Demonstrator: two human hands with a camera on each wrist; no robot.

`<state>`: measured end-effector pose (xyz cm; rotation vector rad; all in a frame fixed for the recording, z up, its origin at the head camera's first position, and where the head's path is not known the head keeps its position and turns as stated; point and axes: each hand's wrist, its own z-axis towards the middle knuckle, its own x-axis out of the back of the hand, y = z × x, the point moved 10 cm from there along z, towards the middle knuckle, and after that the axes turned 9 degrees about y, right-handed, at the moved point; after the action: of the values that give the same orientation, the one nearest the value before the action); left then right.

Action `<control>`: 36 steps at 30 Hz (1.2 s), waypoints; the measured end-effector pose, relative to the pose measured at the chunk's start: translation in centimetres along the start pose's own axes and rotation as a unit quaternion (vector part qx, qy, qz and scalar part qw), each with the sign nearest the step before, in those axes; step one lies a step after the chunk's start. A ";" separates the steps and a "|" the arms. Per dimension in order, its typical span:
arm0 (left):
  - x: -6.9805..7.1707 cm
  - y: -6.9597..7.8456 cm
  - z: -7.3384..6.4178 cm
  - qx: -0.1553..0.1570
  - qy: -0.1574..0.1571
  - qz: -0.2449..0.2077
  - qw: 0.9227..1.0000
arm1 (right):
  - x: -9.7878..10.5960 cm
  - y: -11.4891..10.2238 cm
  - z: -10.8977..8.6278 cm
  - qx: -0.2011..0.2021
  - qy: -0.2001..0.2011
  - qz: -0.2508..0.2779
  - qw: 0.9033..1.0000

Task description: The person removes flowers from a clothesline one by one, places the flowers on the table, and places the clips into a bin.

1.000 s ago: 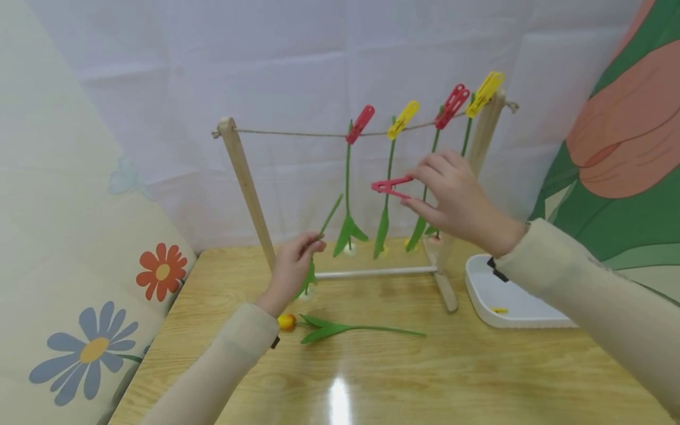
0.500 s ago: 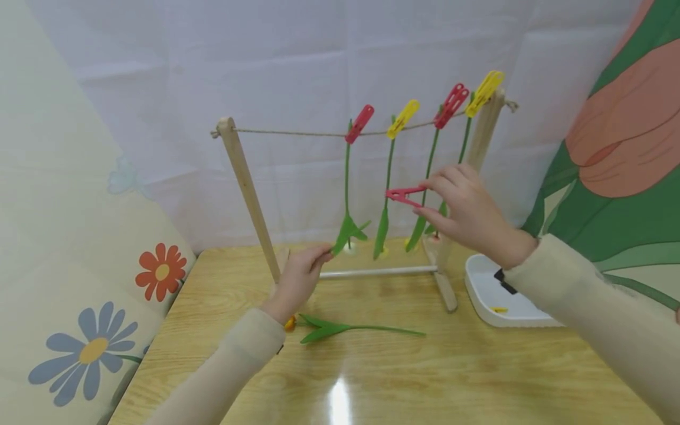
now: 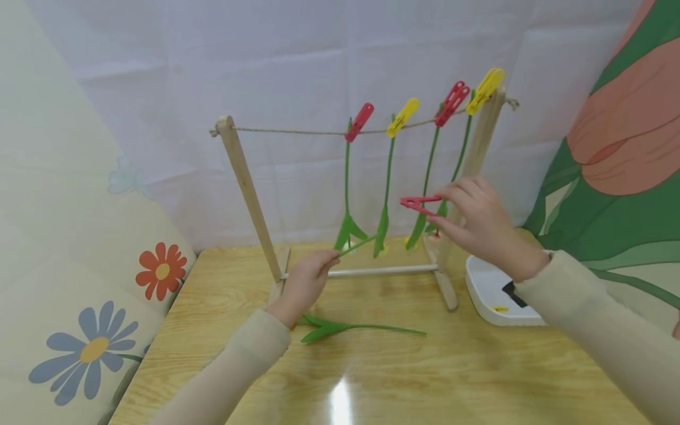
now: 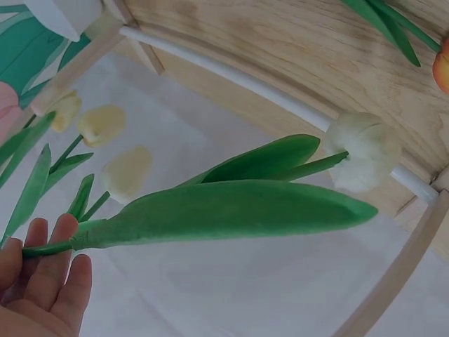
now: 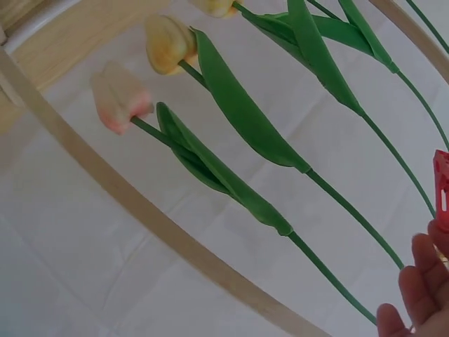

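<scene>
Two bare hands: one left hand [image 3: 305, 280], one right hand [image 3: 478, 221]. Six artificial tulips [image 3: 381, 230] with green stems and leaves: four hanging, one held white-headed tulip [image 4: 210, 217], one orange-headed tulip [image 3: 329, 329] lying flat. Five slotted plastic clothespins [image 3: 359, 122]: three red, two yellow (a small yellow bit [image 3: 500, 309] in the one shallow white tray [image 3: 504, 319] shows too little to count). Two pale wooden posts [image 3: 248, 195], one thin twine line [image 3: 297, 131], one straight white rod [image 3: 382, 271], one wood-grained table [image 3: 414, 378].
</scene>
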<state>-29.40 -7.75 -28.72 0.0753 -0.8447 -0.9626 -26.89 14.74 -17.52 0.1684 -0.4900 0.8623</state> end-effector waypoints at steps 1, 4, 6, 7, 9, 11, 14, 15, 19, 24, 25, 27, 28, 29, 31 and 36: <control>-0.1 0.1 0.0 -0.004 -0.002 0.001 1.000 | 0.1 0.1 -0.2 -0.002 0.001 -0.002 1.000; -0.3 0.3 -0.1 -0.009 -0.010 -0.006 1.000 | 0.2 0.5 -0.9 -0.008 0.003 -0.006 1.000; -0.6 0.4 -0.1 -0.009 -0.018 -0.010 1.000 | 0.3 0.7 -1.3 -0.010 0.006 -0.008 1.000; -0.8 0.4 -0.2 -0.008 -0.023 -0.011 1.000 | 0.4 0.8 -1.6 -0.012 0.008 -0.008 1.000; -1.3 0.3 -0.3 -0.005 -0.032 -0.012 0.999 | 0.5 1.1 -2.0 -0.017 0.011 -0.007 1.000; -1.7 0.4 -0.4 -0.007 -0.039 -0.010 0.999 | 0.7 1.4 -2.3 -0.021 0.014 -0.005 1.000; -2.2 0.6 -0.5 -0.021 -0.042 -0.007 0.999 | 0.9 1.8 -2.9 -0.026 0.020 -0.005 0.999; -2.4 0.8 -0.6 -0.027 -0.042 -0.007 0.999 | 1.0 1.9 -3.1 -0.027 0.021 -0.005 0.999; -2.7 1.1 -0.7 -0.041 -0.045 0.004 0.998 | 1.4 2.3 -3.8 -0.035 0.024 -0.010 0.999; -3.3 1.3 -1.0 -0.054 -0.057 0.032 0.996 | 1.5 2.9 -4.6 -0.057 0.017 -0.010 0.998; -3.5 1.3 -1.0 -0.056 -0.060 0.036 0.996 | 1.5 3.0 -4.8 -0.062 0.016 -0.012 0.998; -3.8 1.4 -1.2 -0.061 -0.069 0.044 0.995 | 1.6 3.2 -5.2 -0.072 0.012 -0.014 0.997; -4.0 1.5 -1.3 -0.064 -0.072 0.047 0.994 | 1.6 3.3 -5.3 -0.075 0.011 -0.016 0.997; -4.2 1.5 -1.5 -0.064 -0.078 0.053 0.994 | 1.7 3.4 -5.5 -0.078 0.010 -0.018 0.997; -4.7 1.5 -1.8 -0.068 -0.085 0.075 0.991 | 1.7 3.6 -5.9 -0.083 0.008 -0.020 0.996; -5.8 1.6 -2.5 -0.084 -0.102 0.145 0.981 | 1.9 3.8 -6.7 -0.086 0.012 -0.024 0.996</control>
<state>-28.31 -3.18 -33.26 -0.2898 -0.9289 -0.7692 -26.44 20.76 -22.66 0.0126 -0.5329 0.7706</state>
